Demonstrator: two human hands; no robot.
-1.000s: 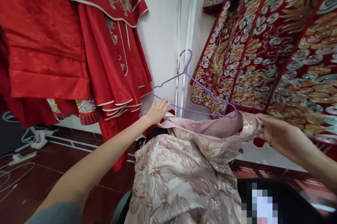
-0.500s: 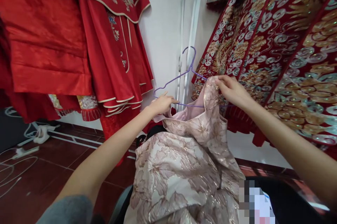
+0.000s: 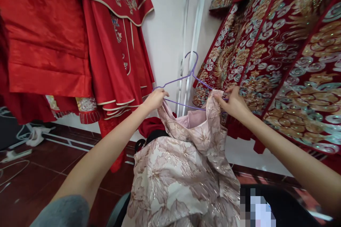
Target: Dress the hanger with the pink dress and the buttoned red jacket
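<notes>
The left hand (image 3: pixel 156 100) and right hand (image 3: pixel 236 104) pinch the dress (image 3: pixel 183 170) at opposite ends of the hanger (image 3: pixel 192 72). Fitting seems the step; settling it calls for even tension.

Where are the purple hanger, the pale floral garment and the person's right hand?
Purple hanger (image 3: pixel 192 73): head view, on the neck just below its hook.
Pale floral garment (image 3: pixel 181 170): head view, on patterned cloth below the neckline.
Right hand (image 3: pixel 236 104): head view, on the back of the hand.
</notes>
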